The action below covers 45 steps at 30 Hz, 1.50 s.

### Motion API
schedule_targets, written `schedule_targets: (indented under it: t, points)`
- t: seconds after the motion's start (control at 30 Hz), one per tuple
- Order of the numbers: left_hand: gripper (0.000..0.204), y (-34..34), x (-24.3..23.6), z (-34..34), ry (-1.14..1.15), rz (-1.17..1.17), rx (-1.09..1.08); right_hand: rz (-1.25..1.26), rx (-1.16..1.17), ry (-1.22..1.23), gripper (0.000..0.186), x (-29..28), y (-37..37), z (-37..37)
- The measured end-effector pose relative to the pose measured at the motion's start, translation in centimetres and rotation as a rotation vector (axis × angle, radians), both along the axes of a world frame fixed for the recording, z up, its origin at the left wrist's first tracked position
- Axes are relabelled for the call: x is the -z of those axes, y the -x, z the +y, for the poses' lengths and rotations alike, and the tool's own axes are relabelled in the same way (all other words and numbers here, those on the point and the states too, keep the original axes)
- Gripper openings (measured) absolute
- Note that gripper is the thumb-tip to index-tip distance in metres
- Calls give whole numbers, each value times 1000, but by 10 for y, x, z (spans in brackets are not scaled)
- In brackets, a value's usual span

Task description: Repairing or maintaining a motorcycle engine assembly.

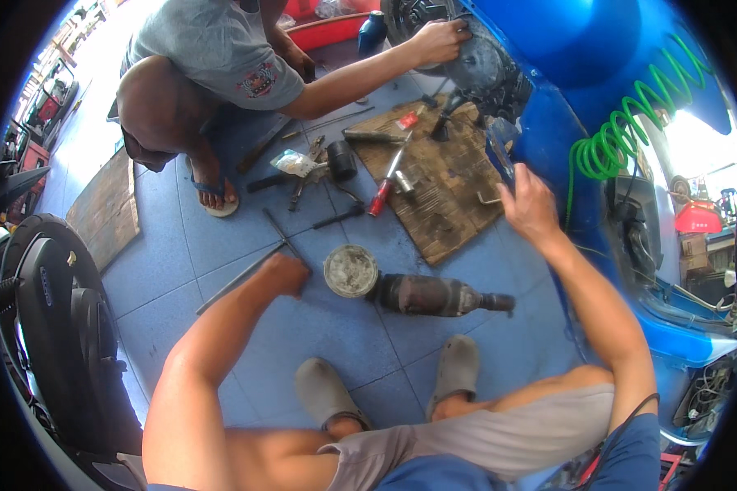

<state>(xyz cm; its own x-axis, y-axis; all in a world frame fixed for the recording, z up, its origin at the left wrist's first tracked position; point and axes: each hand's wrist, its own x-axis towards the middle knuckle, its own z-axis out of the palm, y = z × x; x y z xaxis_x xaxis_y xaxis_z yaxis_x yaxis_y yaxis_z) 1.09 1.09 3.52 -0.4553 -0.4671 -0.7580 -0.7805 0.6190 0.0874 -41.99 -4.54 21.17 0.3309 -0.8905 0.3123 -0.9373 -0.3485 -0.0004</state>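
Head view: The left grip point(286, 275) was closed in a fist on the crossbar of a T-shaped metal wrench point(241, 277), low over the blue tiled floor point(160, 270), left of a round tin point(350, 271). The wrench was judged stiff, moderately heavy and hard to break, its smooth shaft probably slippery if oiled; the sound hold was at the crossbar, near the joint. The right grip point(534, 204) was at the lower end of a dark blue piece point(498, 147), above a wooden board point(446, 217); whether its fingers were clamped on it could not be told. That piece appeared light and rigid, best held by its edge.
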Motion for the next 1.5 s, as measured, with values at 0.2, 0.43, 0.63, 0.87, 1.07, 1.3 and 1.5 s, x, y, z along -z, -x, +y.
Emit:
schedule_targets:
  t: [0.2, 0.43, 0.63, 0.87, 1.07, 1.3, 1.5]
  points:
    - [48, -2, 2, -1, -10, 4, -1, 5, 3, -3, 27, 0, 0, -1]
    - [49, 1, 0, -1, -28, -34, -24, 12, 8, -8, 27, 0, 0, -1]
    - [48, -1, 8, 0, 10, -4, 4, 3, 10, -12, 27, 0, 1, -1]
    - [46, 1, 7, 0, 9, -18, 3, 8, 7, -3, 27, 1, 2, -1]
    - [47, -5, 16, 1, 34, 24, 12, 14, 6, 2, 27, 1, 1, -1]
    - [40, -1, 6, 1, 30, -2, 9, 6, 2, 5, 27, 1, 0, 0]
    - [37, 0, 8, -1, -13, -20, -35, 9, 2, 4, 28, 0, 0, 0]
